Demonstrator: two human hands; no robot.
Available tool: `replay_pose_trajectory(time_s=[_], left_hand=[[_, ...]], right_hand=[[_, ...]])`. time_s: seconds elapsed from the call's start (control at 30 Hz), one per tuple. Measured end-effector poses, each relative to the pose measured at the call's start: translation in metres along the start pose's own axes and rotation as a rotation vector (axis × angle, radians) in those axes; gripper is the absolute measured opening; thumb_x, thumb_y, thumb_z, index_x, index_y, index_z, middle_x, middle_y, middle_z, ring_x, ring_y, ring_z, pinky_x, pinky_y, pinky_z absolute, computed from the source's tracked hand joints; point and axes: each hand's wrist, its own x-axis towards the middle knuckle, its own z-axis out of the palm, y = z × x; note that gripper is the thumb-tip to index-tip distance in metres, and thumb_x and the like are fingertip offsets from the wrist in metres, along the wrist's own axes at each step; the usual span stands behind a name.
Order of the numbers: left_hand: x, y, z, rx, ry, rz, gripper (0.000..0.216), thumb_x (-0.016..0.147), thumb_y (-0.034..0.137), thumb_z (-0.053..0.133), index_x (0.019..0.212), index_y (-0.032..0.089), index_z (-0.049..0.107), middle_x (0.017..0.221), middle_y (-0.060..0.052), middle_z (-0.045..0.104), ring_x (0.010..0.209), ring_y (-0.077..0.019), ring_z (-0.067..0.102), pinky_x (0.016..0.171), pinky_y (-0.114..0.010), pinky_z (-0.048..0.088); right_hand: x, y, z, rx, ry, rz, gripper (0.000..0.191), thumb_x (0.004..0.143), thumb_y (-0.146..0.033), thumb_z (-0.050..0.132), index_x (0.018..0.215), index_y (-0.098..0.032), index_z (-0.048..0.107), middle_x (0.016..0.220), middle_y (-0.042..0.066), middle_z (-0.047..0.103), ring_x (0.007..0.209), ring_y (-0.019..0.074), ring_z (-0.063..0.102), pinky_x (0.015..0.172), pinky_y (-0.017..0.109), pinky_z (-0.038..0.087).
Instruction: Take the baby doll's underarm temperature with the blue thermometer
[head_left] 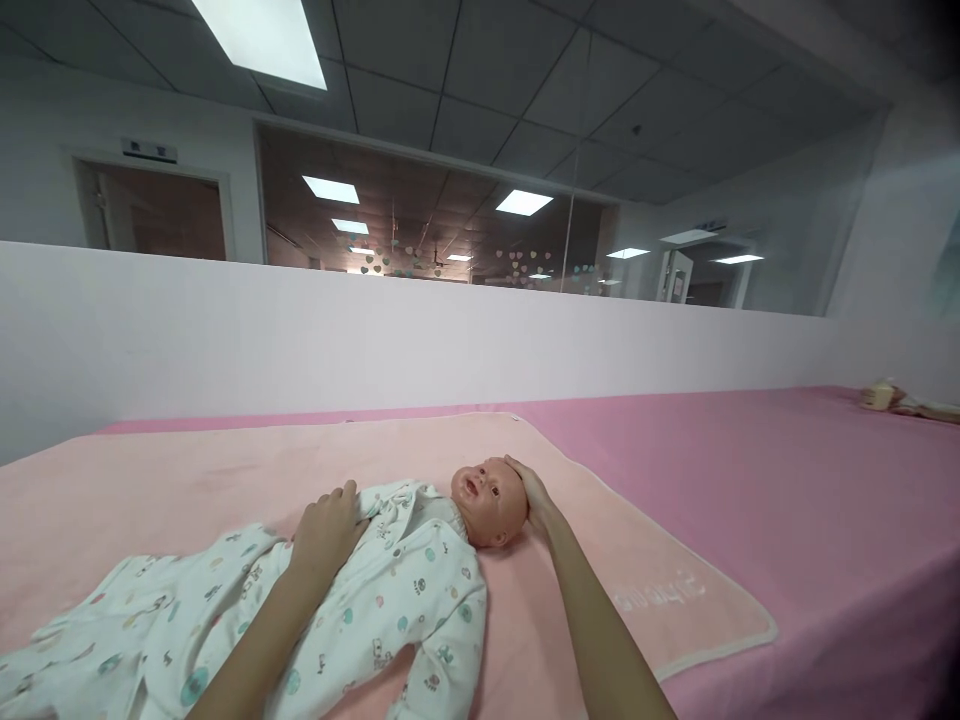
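Right of the doll (390, 580), the pink worktop (787, 520) lies open; only a small object (885, 396) sits far off. The white wall (375, 340) blocks the back.

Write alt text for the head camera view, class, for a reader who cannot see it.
A baby doll in a white patterned sleepsuit lies on a pale pink blanket. The person's left hand rests flat on its chest and the right hand cups the top of its head. The blanket covers a brighter pink table beside a low white partition.
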Motion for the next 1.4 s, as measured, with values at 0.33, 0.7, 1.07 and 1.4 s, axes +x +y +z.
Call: replay_pose_trajectory(time_s=[0.33,0.7,1.07,1.4], left_hand=[[-0.002,-0.002,0.003,-0.021,0.036,0.013,0.019,0.081,0.032,0.042,0.088,0.014,0.041,0.089,-0.011,0.055,0.082,-0.0230,0.054,0.060,-0.028,0.034],[-0.001,-0.002,0.002,-0.040,0.026,-0.003,0.020,0.081,0.032,0.043,0.088,0.014,0.041,0.088,-0.010,0.055,0.080,-0.0223,0.053,0.061,-0.029,0.036],[-0.003,-0.003,0.001,-0.084,0.016,-0.015,0.021,0.081,0.033,0.042,0.090,0.014,0.041,0.090,-0.010,0.054,0.081,-0.0222,0.054,0.061,-0.028,0.036],[-0.004,-0.001,-0.003,-0.114,0.004,-0.022,0.021,0.081,0.032,0.041,0.091,0.014,0.041,0.093,-0.011,0.054,0.081,-0.0215,0.053,0.063,-0.029,0.037]], right_hand=[[0.001,0.018,-0.013,0.445,-0.129,0.033,0.022,0.063,-0.038,0.065,0.058,-0.017,0.060,0.065,0.001,0.063,0.068,0.0148,0.058,0.075,0.029,0.045],[-0.006,0.020,-0.011,0.430,-0.284,0.247,0.035,0.071,-0.046,0.056,0.086,-0.015,0.064,0.091,0.007,0.066,0.091,0.0218,0.060,0.086,0.035,0.043],[-0.003,0.025,-0.010,0.506,-0.225,0.139,0.040,0.071,-0.034,0.060,0.110,-0.029,0.052,0.122,-0.001,0.052,0.113,0.0171,0.047,0.094,0.032,0.038],[-0.011,0.016,-0.006,0.532,-0.270,0.343,0.028,0.072,-0.040,0.054,0.082,-0.014,0.061,0.083,0.006,0.068,0.086,0.0216,0.062,0.082,0.034,0.046]])
